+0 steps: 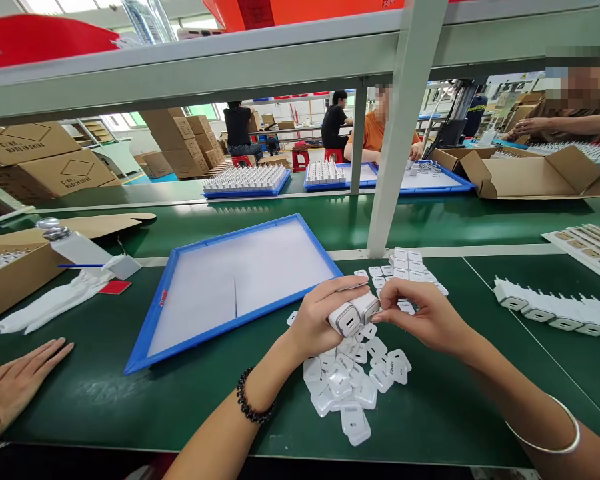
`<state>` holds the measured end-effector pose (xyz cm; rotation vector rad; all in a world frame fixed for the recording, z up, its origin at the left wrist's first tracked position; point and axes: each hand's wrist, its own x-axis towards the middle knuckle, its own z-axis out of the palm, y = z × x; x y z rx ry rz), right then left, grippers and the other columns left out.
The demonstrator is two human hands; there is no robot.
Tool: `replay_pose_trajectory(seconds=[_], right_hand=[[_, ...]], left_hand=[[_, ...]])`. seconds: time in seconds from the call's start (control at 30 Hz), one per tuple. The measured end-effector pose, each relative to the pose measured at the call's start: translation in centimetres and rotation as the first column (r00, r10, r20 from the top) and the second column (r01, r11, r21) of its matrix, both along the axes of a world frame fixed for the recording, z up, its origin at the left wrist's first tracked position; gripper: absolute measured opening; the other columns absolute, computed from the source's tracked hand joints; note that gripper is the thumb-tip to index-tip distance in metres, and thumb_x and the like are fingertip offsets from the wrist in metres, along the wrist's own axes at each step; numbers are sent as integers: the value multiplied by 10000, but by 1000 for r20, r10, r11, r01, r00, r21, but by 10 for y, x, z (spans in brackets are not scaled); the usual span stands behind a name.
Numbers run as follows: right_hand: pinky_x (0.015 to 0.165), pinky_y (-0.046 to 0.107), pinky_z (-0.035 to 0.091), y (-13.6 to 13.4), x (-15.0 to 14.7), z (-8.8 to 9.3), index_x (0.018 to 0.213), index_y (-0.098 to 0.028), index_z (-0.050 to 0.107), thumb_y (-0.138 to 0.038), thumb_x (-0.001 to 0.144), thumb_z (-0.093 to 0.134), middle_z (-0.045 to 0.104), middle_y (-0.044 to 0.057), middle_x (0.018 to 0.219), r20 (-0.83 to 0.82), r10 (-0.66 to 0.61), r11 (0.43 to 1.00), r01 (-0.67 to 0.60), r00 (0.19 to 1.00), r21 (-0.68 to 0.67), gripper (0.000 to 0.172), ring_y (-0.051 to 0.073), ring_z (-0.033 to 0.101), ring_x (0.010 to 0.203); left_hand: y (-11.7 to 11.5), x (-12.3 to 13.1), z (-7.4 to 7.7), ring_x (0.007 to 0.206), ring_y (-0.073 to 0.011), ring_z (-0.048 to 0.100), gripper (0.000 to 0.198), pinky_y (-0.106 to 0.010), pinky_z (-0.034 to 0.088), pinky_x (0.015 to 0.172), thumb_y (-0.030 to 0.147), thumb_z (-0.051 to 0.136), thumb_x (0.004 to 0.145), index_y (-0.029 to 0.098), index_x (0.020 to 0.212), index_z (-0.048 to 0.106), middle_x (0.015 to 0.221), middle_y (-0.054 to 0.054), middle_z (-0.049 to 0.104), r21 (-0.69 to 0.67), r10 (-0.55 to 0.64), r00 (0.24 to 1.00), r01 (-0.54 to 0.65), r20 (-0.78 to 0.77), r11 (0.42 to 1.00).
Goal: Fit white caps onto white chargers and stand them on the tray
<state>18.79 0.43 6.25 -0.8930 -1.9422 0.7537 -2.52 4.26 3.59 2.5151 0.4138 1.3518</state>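
My left hand (313, 321) is wrapped round two white charger plugs (347, 319), held side by side with their port ends toward me. At the right edge of these chargers my right hand (425, 310) is closed in a pinch, thumb and forefinger touching them. Whatever may be between those fingertips is hidden. Beneath both hands lies a loose pile of small white plastic covers (339, 383), some with a slot or printed lettering. More flat covers (403, 261) are laid in rows behind my right hand. A line of white chargers (555, 310) stands at the right, prongs up.
A blue-rimmed white tray (167, 293) lies left of my hands. Another person's hand (23, 380) rests on the green table at far left, near a white glove (55, 300) and a bottle (77, 245). A shelf post (387, 200) rises ahead. Co-workers sit beyond.
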Motion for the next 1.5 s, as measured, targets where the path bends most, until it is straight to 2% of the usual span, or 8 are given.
replay_pose_trajectory(seconds=[0.17,0.43,0.53,0.63,0.8,1.03,1.27,1.5], right_hand=[[520,257,389,1,2,0,741,-217,534,-306,879,668,570,-16,646,34,10,995,-6,999,-95,212,141,493,584],[584,282,449,6,-2,-4,719,-199,615,-265,861,679,651,15,684,24,1,996,1,1000,-85,169,163,565,638],[574,279,445,5,-2,-3,713,-202,596,-230,884,639,653,19,682,62,-4,999,6,998,-32,179,170,581,645],[556,280,432,2,-3,-4,736,-212,552,-197,910,584,628,16,666,107,-53,989,38,993,144,177,163,552,601],[536,278,404,-2,-6,-6,782,-221,502,-125,920,544,601,19,663,149,-141,913,70,979,402,173,166,534,589],[508,263,380,-4,-7,-8,792,-220,464,-62,903,549,530,-4,640,152,-135,848,35,979,529,212,147,475,558],[502,271,411,-12,-10,-5,817,-192,493,-20,882,565,539,23,640,139,-117,787,7,983,616,198,158,500,581],[565,321,516,-20,-13,-5,894,-147,567,36,855,537,590,65,646,142,-167,623,-8,976,782,189,198,562,660]], left_hand=[[2,0,3,1161,-269,649,428,-413,574,948,146,693,807,189,1229,632,1219,-162,679,-52,-43,999,42,-21,998],[6,-1,-2,1153,-274,655,408,-427,580,934,113,648,794,179,1197,647,1211,-165,686,-54,-5,996,1,-84,999],[8,-1,-2,1140,-265,659,404,-419,587,919,95,636,784,175,1180,656,1190,-159,695,-81,-13,997,8,-72,997],[8,0,-1,1112,-255,669,386,-407,592,905,105,654,785,161,1167,661,1167,-166,699,-91,4,1000,-7,-23,996],[7,1,1,1092,-245,675,381,-400,587,910,145,689,794,163,1173,658,1180,-169,686,-109,38,999,-36,20,993],[7,0,2,1123,-253,664,381,-387,585,917,117,664,803,146,1183,650,1189,-179,682,-42,9,998,-7,55,999],[4,-4,10,1142,-257,660,404,-389,586,927,106,663,800,155,1200,639,1182,-171,696,37,-17,999,15,49,999],[-3,-6,15,1125,-237,670,443,-353,595,909,90,644,818,167,1253,614,1233,-162,675,99,32,996,-40,78,994]])
